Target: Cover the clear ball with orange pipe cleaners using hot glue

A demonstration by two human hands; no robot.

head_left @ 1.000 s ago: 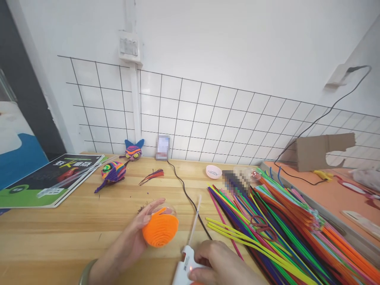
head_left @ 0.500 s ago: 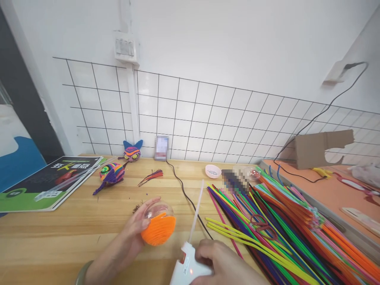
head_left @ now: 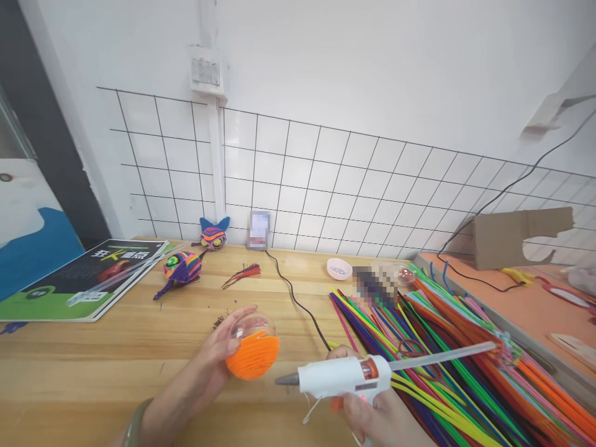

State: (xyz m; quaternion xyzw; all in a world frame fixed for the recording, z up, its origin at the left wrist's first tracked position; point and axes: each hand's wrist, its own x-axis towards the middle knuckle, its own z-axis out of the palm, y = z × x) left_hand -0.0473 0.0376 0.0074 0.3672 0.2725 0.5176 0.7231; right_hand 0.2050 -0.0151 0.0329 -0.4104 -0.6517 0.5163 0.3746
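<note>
A clear plastic ball (head_left: 255,322), its lower part covered with orange pipe cleaners (head_left: 254,356), is held in my left hand (head_left: 215,354), with the fingers wrapped round its left side. My right hand (head_left: 372,413) grips a white glue gun (head_left: 338,377). The gun's grey nozzle points left, just right of the orange part and apart from it. A long clear glue stick (head_left: 444,356) sticks out of the back of the gun, over the pipe cleaners on the table.
Bundles of coloured pipe cleaners (head_left: 447,372) with red-handled scissors cover the right side. Behind are a pink bowl (head_left: 339,269), a black cable (head_left: 298,300) and two striped figures (head_left: 183,268). A book (head_left: 93,279) lies at the left, brown cardboard (head_left: 503,239) at the right.
My right hand has raised and turned the glue gun, so its nozzle now points left toward the ball. The ball stays in my left hand. The view has shifted slightly.
</note>
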